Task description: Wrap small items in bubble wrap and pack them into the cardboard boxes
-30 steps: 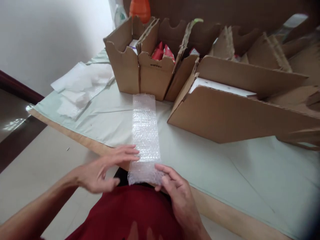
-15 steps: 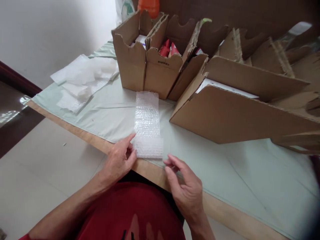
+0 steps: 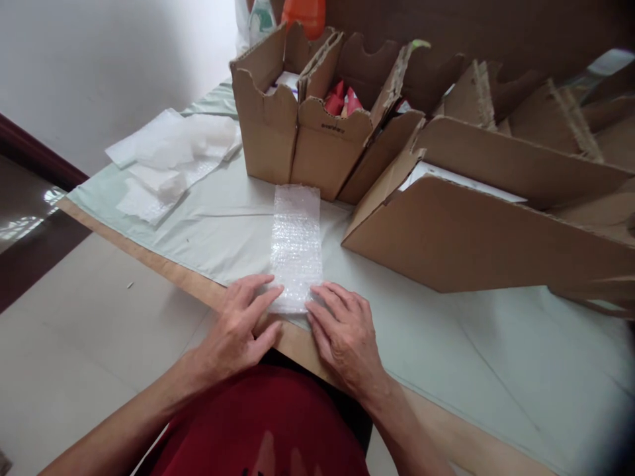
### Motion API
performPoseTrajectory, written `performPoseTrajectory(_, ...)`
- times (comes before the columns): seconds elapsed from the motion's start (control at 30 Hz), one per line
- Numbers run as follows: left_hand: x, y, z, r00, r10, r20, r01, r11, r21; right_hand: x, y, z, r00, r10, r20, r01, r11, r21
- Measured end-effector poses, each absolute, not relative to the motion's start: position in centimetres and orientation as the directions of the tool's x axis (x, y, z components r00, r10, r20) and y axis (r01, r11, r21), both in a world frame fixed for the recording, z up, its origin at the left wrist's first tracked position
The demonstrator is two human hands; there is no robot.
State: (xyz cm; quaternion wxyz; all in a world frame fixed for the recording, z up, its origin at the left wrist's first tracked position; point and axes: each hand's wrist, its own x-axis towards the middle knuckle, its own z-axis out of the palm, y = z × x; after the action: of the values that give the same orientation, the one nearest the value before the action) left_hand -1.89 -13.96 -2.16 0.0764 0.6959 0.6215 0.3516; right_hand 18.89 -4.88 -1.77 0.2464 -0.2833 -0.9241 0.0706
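A long strip of clear bubble wrap [image 3: 296,238] lies flat on the pale green sheet [image 3: 213,228] that covers the table, its near end by the table's front edge. My left hand [image 3: 243,324] rests with fingers stretched flat on the strip's near left corner. Pressed on the near right corner is my right hand [image 3: 342,330], its fingers also flat and spread. Neither hand grips anything.
Open cardboard boxes [image 3: 302,125] with red and white packets stand just behind the strip. A large flat cardboard box [image 3: 476,231] lies to the right. Loose white sheets [image 3: 169,158] lie at the far left. An orange bottle [image 3: 305,13] stands behind the boxes.
One second ago the strip's near end hung over the table edge in my fingers. Its near end was folded over, and both hands have come down flat on its near corners.
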Motion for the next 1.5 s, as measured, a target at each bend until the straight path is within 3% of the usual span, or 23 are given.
performPoseTrajectory(0.17, -1.5, -13.7, -2.3, 0.021, 0.885, 0.465, 0.765, -0.314, 0.563, 19.1, -5.1, -0.8, -0.695, 0.574, 0.433, 0.388, 0.806, -0.447)
performPoseTrajectory(0.33, -1.3, -13.3, -2.3, -0.088, 0.917, 0.389, 0.737, -0.203, 0.645, 18.9, -4.8, -1.0, -0.643, 0.703, 0.304, 0.410, 0.652, -0.638)
performPoseTrajectory(0.43, -1.2, -12.8, -2.3, -0.138, 0.926, 0.351, 0.790, -0.110, 0.603, 19.0, -4.6, -1.5, -0.550, 0.742, 0.383, 0.479, 0.656, -0.583)
performPoseTrajectory(0.53, -1.1, -12.3, -2.4, -0.132, 0.926, 0.354, 0.824, -0.096, 0.558, 19.5, -5.0, -1.7, -0.536, 0.689, 0.488, 0.509, 0.725, -0.464)
performPoseTrajectory(0.7, -1.1, -12.1, -2.5, -0.107, 0.922, 0.372, 0.858, -0.103, 0.503, 19.9, -5.2, -2.1, -0.742, 0.556, 0.373, 0.429, 0.823, -0.373)
performPoseTrajectory(0.8, -1.5, -12.8, -2.3, -0.104, 0.920, 0.378, 0.847, -0.117, 0.518, 19.8, -4.5, -1.7, -0.754, 0.554, 0.355, 0.391, 0.811, -0.435)
performPoseTrajectory(0.93, -2.2, -13.7, -1.7, 0.043, 0.926, 0.375, 0.750, -0.278, 0.600, 20.1, -4.1, -0.6, -0.743, 0.608, 0.279, 0.366, 0.719, -0.591)
performPoseTrajectory(1.0, -2.4, -13.5, -1.7, 0.048, 0.929, 0.368, 0.718, -0.288, 0.634, 20.3, -4.3, -0.4, -0.727, 0.637, 0.258, 0.394, 0.694, -0.603)
performPoseTrajectory(1.17, -2.0, -11.3, -2.6, -0.034, 0.932, 0.361, 0.836, -0.172, 0.522, 20.5, -5.0, -1.1, -0.630, 0.661, 0.408, 0.523, 0.749, -0.406)
performPoseTrajectory(1.27, -1.7, -10.9, -2.7, -0.068, 0.923, 0.379, 0.873, -0.129, 0.471, 20.4, -4.9, -1.4, -0.715, 0.596, 0.365, 0.494, 0.800, -0.339)
performPoseTrajectory(1.33, -1.7, -11.4, -2.5, -0.069, 0.913, 0.402, 0.847, -0.159, 0.508, 20.3, -4.6, -1.3, -0.746, 0.576, 0.334, 0.459, 0.808, -0.368)
performPoseTrajectory(1.5, -1.7, -12.9, -1.8, 0.075, 0.920, 0.384, 0.711, -0.320, 0.626, 20.9, -4.2, -0.2, -0.736, 0.646, 0.202, 0.421, 0.670, -0.611)
